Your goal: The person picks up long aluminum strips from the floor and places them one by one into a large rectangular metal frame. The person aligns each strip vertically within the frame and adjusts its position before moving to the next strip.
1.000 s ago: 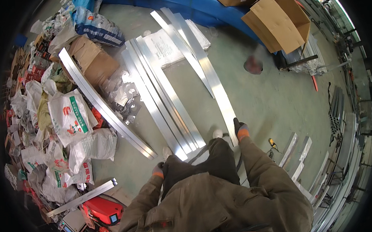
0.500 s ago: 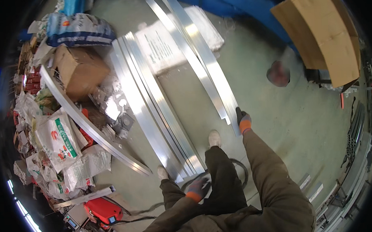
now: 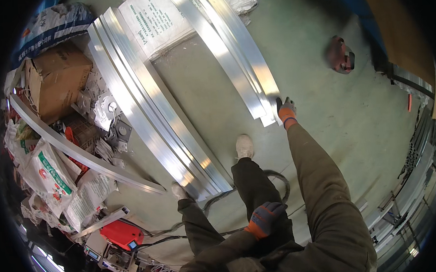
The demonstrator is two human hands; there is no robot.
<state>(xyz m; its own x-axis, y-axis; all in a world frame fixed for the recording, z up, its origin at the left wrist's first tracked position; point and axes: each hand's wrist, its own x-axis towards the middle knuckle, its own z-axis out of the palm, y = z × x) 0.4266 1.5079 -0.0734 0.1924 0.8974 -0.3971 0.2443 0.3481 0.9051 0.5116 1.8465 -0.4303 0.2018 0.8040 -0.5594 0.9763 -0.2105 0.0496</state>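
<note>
My right hand (image 3: 285, 109), in a grey and orange glove, reaches down to the near end of a stack of long silver aluminium profiles (image 3: 234, 52) lying on the floor, and its fingers rest on the outer profile's end. My left hand (image 3: 264, 217), gloved the same way, hangs loosely by my thigh and holds nothing. A second, longer stack of aluminium profiles (image 3: 144, 115) lies to the left, ending by my left shoe (image 3: 179, 191). My right shoe (image 3: 244, 146) stands between the two stacks.
A white printed sack (image 3: 154, 22) lies under the profiles. At the left are a cardboard box (image 3: 55, 80), metal brackets (image 3: 107, 116), filled bags (image 3: 49, 172), a single bent profile (image 3: 77, 154) and a red machine (image 3: 121, 233). A dark red mask-like object (image 3: 340, 55) lies on the floor. Metal racks line the right.
I have bent further forward, so the floor looks closer. My right hand stays at the end of the right stack. My left hand has dropped from my side to my thigh.
</note>
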